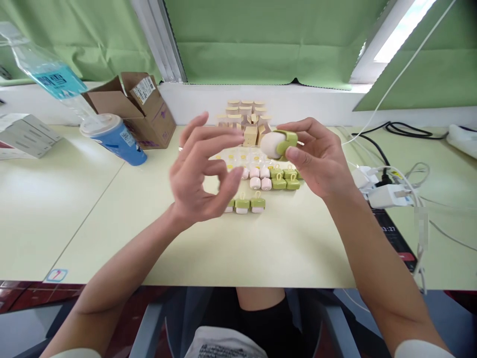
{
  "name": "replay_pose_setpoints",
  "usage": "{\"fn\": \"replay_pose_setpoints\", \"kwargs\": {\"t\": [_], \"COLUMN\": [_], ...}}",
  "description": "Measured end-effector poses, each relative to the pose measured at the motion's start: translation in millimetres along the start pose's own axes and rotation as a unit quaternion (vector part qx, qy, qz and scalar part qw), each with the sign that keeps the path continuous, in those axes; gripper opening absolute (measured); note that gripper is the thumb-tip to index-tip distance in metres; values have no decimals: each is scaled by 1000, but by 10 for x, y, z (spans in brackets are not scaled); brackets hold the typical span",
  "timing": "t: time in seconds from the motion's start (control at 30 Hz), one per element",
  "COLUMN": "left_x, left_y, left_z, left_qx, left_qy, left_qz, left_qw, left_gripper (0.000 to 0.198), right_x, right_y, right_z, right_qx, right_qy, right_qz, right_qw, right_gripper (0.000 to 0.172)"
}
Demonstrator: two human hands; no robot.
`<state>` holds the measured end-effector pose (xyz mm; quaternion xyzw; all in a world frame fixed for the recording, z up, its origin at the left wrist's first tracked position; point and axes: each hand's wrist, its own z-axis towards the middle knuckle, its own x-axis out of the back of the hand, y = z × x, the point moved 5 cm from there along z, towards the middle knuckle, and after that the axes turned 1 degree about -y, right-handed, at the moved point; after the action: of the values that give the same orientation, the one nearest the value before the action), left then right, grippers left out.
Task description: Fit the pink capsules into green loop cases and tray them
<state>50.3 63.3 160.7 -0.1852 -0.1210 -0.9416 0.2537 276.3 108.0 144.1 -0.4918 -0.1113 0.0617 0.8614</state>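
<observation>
1. The pale table (290, 258) spans the scene; a broad strip of bare top runs between its near edge and the nearest pieces.
2. At far left, a cardboard box (154, 119) has raised flaps; its inside is hidden.
3. A clear bottle (55, 77) with a blue label rises behind a blue cup (121, 141), whose white lid hides the contents.
4. The left hand (203, 169) is raised, fingers curved, thumb apart from the forefinger.
5. The right hand (320, 159) grips a green-and-white piece (279, 144) between thumb and fingers, above the table.
6. A dark phone (397, 236) and white chargers (389, 196) with cables narrow the room at right.
7. Beige cartons (250, 135) stand near the far wall, some flaps raised; contents too small to tell.
8. Nearer, pale pink pieces (255, 183) sit left of looped green pieces (278, 183).
9. Nearest is a row of green-topped white pieces (242, 205), partly behind the left hand.
</observation>
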Motion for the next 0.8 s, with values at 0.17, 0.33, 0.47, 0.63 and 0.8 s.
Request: {"fn": "replay_pose_setpoints", "kwargs": {"t": [0.17,0.33,0.47,0.63,0.8], "left_x": [25,-55,-26,5,-142], "left_y": [-154,-235,-453,-625,-660], "left_z": [-15,-48,-571,-1219,-1343], "left_qx": [68,130,169,208,223], "left_qy": [28,-200,-423,-497,-483], "left_qz": [-13,-13,54,3,-64], "left_qw": [997,971,889,842,845], "left_gripper": [21,20,35,54,55], "right_x": [67,51,-8,-101,-204], "right_y": [-14,-75,166,651,804], "right_z": [23,-91,-413,-776,-869], "right_qx": [-11,-89,-215,-223,-180], "right_qy": [-2,-33,-145,-162,-170], "right_qz": [-52,-281,-433,-528,-573], "right_qw": [999,955,863,804,781], "right_gripper": [37,25,23,30,39]}}
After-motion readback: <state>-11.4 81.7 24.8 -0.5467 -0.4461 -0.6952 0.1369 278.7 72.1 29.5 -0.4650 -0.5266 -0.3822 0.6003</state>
